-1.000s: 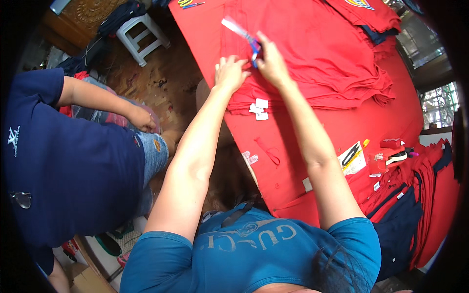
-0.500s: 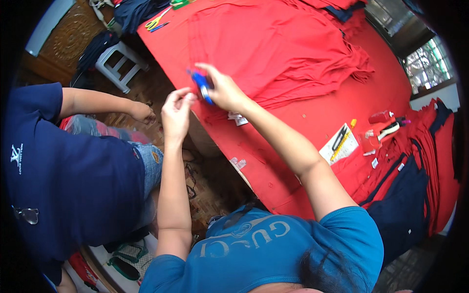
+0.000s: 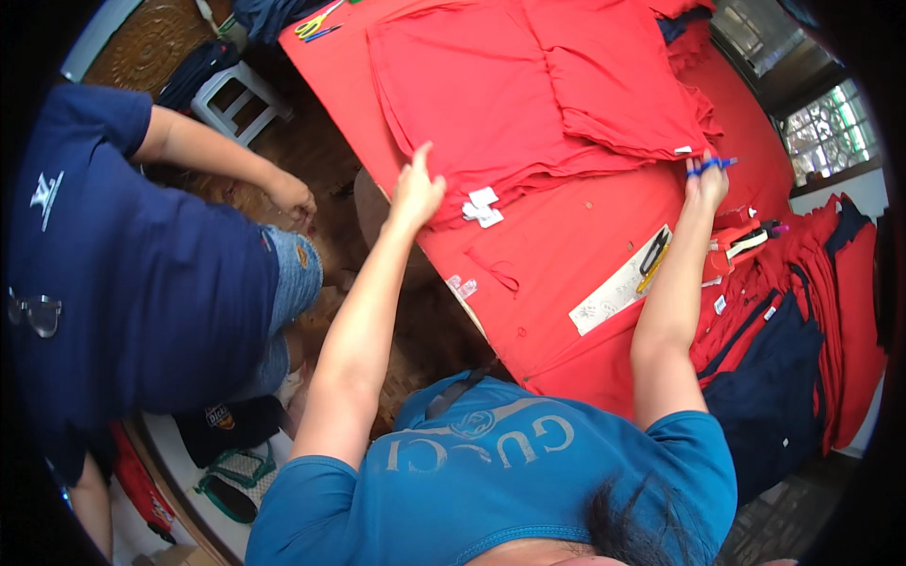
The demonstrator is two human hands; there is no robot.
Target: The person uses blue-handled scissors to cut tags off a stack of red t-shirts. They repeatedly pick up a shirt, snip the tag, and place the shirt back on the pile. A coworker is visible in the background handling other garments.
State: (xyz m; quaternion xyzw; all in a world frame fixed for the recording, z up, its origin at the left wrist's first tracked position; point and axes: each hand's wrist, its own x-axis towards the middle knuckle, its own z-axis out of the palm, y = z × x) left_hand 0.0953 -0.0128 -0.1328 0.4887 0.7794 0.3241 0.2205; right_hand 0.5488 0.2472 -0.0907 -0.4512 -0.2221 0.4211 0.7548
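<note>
A stack of red garments [image 3: 472,85] lies folded on the table's far side. My left hand [image 3: 418,193], forefinger outstretched and thumb apart, is at the stack's near left edge. At its near right corner, my right hand [image 3: 706,189] grips a small blue tool [image 3: 710,167] that looks like thread snips. Whether those fingers also pinch the red cloth cannot be made out. A small white label [image 3: 683,149] shows on the garment beside my right hand. Several white tags [image 3: 482,208] hang at the stack's near edge, right of my left hand.
Red cloth covers the table [image 3: 528,245]. A white card [image 3: 604,304] with a yellow cutter [image 3: 653,271] lies by my right forearm. Yellow scissors [image 3: 318,23] rest at the far left corner. Red and navy garments [image 3: 755,406] hang at right. A co-worker [image 3: 179,274] stands at left.
My hands have parted: the right one, with the blue tool, has moved far right; the left has shifted slightly right. The red garments now lie flatter and wider, and the white tags show more fully.
</note>
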